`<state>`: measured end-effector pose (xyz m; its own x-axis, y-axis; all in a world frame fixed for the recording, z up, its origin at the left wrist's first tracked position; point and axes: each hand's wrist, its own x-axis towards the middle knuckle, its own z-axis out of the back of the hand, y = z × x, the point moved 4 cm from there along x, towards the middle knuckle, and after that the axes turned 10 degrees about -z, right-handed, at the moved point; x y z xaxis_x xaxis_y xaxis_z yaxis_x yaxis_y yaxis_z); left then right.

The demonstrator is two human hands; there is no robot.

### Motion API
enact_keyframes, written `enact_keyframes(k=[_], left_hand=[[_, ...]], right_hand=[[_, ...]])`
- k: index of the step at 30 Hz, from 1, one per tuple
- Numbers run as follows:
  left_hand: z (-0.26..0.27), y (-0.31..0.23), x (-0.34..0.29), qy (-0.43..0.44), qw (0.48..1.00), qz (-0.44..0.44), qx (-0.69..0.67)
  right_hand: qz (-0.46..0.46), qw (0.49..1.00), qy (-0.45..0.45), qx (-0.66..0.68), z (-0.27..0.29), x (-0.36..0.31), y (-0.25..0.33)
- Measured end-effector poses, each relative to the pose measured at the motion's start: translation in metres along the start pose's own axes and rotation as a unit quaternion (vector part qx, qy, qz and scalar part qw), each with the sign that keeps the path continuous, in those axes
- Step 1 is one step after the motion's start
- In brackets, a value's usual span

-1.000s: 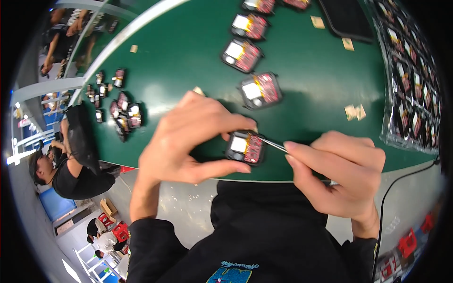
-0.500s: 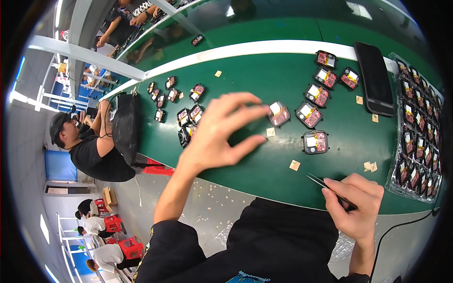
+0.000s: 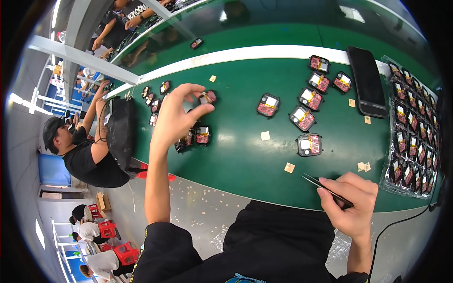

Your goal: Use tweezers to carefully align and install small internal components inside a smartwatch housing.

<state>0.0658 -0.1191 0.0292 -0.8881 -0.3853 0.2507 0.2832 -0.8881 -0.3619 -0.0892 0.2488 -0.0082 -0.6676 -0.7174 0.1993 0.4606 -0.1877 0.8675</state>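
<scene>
My left hand pinches a small black square casing with a red circuit board inside, between thumb and fingertips, near the left group on the green bench. That casing is slightly blurred. Behind and below the hand lie more such casings, some partly hidden by it. My right hand holds dark tweezers near the front edge, their tips pointing left with nothing visible between them. A single casing lies mid-bench. To its right, several open casings form a loose column, showing white blocks and yellow strips.
A clear plastic tray packed with similar casings stands at the right, beside a black phone-like slab. Small beige squares are scattered on the bench. A co-worker sits at the left beside a black bag.
My left hand has left the mid-bench casing lying on the green surface and moved left, where it now grips another casing. My right hand keeps the tweezers in nearly the same place.
</scene>
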Motion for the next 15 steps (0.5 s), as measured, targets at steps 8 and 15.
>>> enact_keyframes(k=[8, 15], left_hand=[[-0.06, -0.13, -0.04, 0.133, 0.959, -0.179, -0.176], [-0.068, -0.135, -0.041, 0.13, 0.962, -0.205, -0.128]], right_hand=[[-0.005, 0.999, 0.005, 0.043, 0.004, 0.007, -0.002], [-0.002, 0.999, 0.005, 0.044, 0.004, 0.007, -0.006]])
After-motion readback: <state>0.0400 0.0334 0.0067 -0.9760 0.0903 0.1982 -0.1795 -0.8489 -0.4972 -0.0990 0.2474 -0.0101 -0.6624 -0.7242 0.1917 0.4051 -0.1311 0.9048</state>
